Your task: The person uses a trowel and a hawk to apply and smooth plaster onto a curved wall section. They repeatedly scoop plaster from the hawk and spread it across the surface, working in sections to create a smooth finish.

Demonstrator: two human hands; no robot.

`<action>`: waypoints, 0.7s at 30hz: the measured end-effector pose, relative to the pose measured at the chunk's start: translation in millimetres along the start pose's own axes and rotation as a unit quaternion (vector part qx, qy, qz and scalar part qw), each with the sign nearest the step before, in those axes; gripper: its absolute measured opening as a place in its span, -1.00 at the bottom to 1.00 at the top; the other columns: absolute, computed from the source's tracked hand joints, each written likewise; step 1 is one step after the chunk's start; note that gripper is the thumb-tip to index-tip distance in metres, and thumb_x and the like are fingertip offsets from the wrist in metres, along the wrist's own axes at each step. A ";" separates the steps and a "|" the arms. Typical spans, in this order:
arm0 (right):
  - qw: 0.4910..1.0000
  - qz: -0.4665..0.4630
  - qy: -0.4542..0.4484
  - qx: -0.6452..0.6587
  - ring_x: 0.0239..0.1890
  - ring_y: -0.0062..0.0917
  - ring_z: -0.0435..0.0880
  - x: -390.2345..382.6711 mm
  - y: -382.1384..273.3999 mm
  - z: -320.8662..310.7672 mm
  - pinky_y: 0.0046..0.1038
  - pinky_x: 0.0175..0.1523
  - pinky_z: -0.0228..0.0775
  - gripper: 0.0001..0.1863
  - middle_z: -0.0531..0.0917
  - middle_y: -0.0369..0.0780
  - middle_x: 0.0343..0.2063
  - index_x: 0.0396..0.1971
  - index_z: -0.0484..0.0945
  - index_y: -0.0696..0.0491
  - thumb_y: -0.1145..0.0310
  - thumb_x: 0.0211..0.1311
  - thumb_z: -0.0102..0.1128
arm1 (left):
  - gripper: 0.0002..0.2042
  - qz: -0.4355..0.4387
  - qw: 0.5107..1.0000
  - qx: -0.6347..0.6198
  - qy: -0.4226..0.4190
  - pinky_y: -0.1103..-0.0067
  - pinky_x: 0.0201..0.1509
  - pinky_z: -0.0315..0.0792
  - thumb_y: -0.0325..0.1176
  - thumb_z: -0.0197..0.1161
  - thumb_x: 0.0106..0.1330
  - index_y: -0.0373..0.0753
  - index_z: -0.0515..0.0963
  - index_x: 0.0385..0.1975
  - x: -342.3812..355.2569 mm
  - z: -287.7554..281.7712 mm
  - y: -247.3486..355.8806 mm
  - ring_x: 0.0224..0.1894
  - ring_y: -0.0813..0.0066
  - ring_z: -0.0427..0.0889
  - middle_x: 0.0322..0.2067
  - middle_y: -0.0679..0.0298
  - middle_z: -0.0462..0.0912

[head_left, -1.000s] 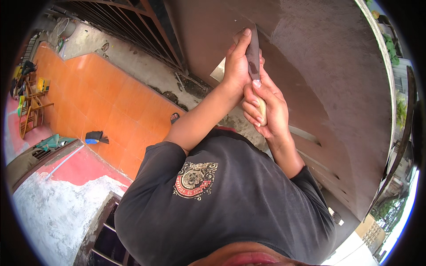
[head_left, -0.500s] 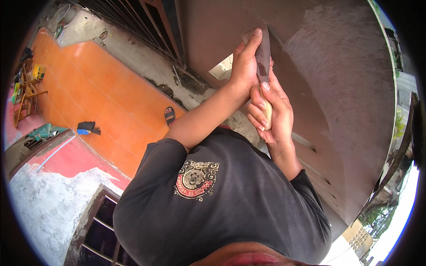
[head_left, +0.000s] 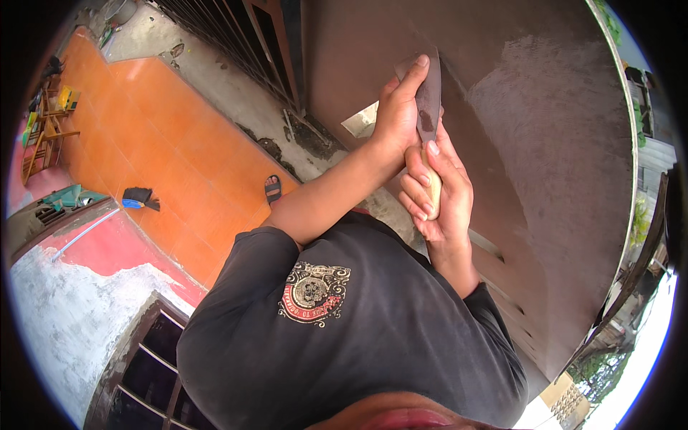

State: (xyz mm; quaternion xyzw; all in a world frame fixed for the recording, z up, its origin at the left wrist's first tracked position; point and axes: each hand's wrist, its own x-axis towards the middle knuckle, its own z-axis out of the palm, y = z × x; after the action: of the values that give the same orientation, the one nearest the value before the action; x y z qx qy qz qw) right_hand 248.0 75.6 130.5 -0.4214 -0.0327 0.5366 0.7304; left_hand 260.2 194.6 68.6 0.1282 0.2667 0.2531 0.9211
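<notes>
My right hand (head_left: 451, 193) is wrapped round the pale wooden handle (head_left: 433, 197) of a putty knife with a dark, stained blade (head_left: 428, 104). The blade points away from me and upward in the view. My left hand (head_left: 398, 115) is closed at the blade, its thumb stretched along the blade's left edge and its fingers mostly hidden behind. A grey flat corner (head_left: 405, 67) shows beside that thumb; whether it belongs to the same blade I cannot tell. Beyond both hands is a large dark brown surface (head_left: 365, 43) with a paler, rough patch (head_left: 552, 122).
Orange tiled floor (head_left: 165, 158) lies to the left, with a brush-like thing (head_left: 141, 199) on it. One sandalled foot (head_left: 273, 188) shows beside my left arm. Farther off are a wooden rack (head_left: 50, 132), a dark barred gate (head_left: 236, 43) and a pink and white wall (head_left: 100, 287).
The view has shifted slightly, and both hands with the putty knife sit a little lower in it. Their hold looks the same.
</notes>
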 end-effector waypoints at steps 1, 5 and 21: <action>1.000 -0.002 0.007 -0.012 -0.80 -0.72 0.23 4.7 0.3 -0.6 -0.68 -0.75 0.18 -0.32 0.35 -0.33 -0.59 0.59 -0.09 -0.04 0.30 0.60 -0.12 | -0.68 0.044 0.999 -0.013 0.001 0.57 -0.51 0.30 0.00 0.36 0.40 -0.07 0.49 -0.14 2.3 -0.6 2.2 -0.63 0.61 0.32 -0.60 0.40 0.38; 1.000 -0.006 -0.004 -0.017 -0.80 -0.72 0.22 0.4 5.1 -3.7 -0.69 -0.75 0.17 -0.35 0.36 -0.33 -0.58 0.58 -0.06 -0.06 0.29 0.60 -0.12 | -0.69 0.008 1.000 0.014 -0.003 0.60 -0.54 0.28 -0.01 0.36 0.40 -0.06 0.44 -0.27 1.3 -3.0 -1.5 -0.64 0.63 0.31 -0.64 0.40 0.36; 1.000 -0.022 -0.008 0.006 -0.78 -0.73 0.22 -4.5 11.7 0.4 -0.70 -0.72 0.17 -0.33 0.35 -0.33 -0.55 0.59 -0.06 -0.06 0.31 0.58 -0.12 | -0.64 -0.002 1.000 0.026 0.009 0.59 -0.55 0.27 -0.02 0.38 0.39 -0.04 0.36 -0.42 -1.2 -8.0 0.3 -0.65 0.60 0.32 -0.68 0.38 0.37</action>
State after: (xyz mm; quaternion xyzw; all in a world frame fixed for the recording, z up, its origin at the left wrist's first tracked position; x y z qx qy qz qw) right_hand 237.0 73.0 125.0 -0.4118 -0.0447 0.5237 0.7444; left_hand 254.8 195.0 62.6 0.1487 0.2819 0.2452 0.9156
